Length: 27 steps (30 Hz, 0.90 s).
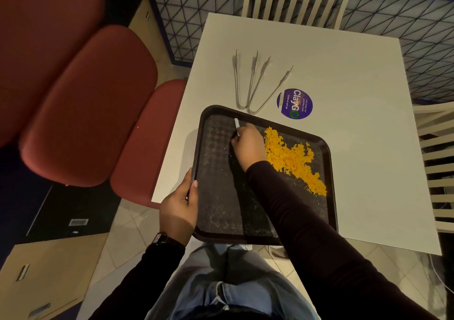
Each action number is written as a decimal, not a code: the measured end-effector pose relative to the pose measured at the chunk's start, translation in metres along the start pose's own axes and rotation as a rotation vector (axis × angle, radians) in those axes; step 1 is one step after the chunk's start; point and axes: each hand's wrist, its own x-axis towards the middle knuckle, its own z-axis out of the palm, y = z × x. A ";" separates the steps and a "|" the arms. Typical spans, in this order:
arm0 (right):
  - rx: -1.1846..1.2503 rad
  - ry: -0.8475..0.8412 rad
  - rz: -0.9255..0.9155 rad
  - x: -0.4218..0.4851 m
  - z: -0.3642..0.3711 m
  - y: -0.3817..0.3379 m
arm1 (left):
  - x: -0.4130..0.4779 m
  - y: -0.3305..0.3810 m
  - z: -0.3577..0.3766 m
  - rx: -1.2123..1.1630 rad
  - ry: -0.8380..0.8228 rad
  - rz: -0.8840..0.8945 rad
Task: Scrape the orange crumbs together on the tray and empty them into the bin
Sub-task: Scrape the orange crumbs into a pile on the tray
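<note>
Both hands busy: left hand (179,209) grips the black tray (218,172) by its left rim, thumb on top. Right hand (248,145), arm stretched across the tray, pinches a small white scraper (237,123) near the far rim. Heap of orange crumbs (292,158) on the tray's right half; tray overhangs the worktop (356,147) at its near-left corner.

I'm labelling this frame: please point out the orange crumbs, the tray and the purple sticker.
orange crumbs (292,159), head view, middle of the pile.
tray (218,177), head view, bare floor near its left edge.
purple sticker (296,103), head view, its centre.
</note>
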 end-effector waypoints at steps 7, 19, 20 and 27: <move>0.042 0.031 0.303 0.002 -0.015 0.042 | -0.002 0.003 -0.001 -0.016 -0.015 -0.040; 0.096 -0.141 -0.260 -0.086 0.009 -0.026 | -0.002 0.004 -0.002 -0.018 0.009 0.000; 0.077 -0.134 -0.269 -0.087 0.009 -0.023 | -0.002 0.004 -0.001 -0.008 0.015 0.017; 0.030 -0.029 -0.075 -0.062 -0.006 0.012 | -0.004 0.005 -0.001 -0.010 0.010 0.004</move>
